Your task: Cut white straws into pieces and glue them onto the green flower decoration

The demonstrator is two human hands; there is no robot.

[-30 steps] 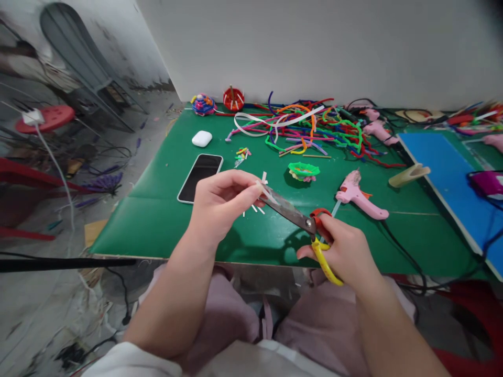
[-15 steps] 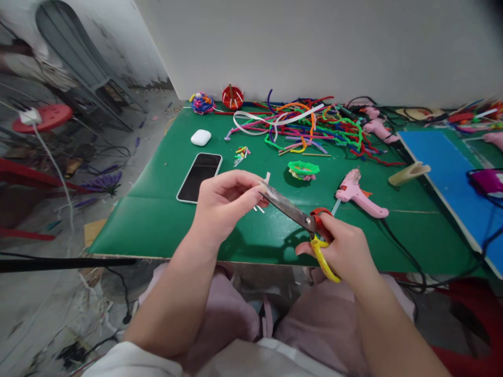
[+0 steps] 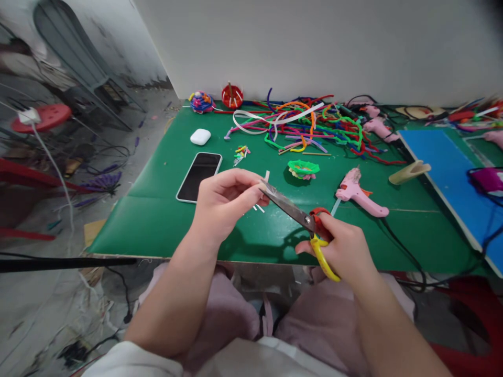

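My right hand (image 3: 343,246) is closed round the red and yellow handles of a pair of scissors (image 3: 293,208). The blades point up and left, with their tips at the fingertips of my left hand (image 3: 228,201). That hand pinches a small white strip (image 3: 268,175), whose end sticks up past the fingers; the rest is hidden. Several cut white pieces (image 3: 258,208) lie on the green table just beyond my left hand. Behind the scissors sits a small green cup-shaped piece (image 3: 302,168) made of pipe cleaners, with pink and yellow at its base.
A phone (image 3: 199,177) and white earbud case (image 3: 200,137) lie left. A pink glue gun (image 3: 361,195) with a cord rests right, near a bamboo-like tube (image 3: 409,173) and blue board (image 3: 440,173). Tangled pipe cleaners (image 3: 314,123) spread along the back of the green table (image 3: 145,225).
The scissor blades have closed together slightly at the white strip. Both hands stay in nearly the same place.
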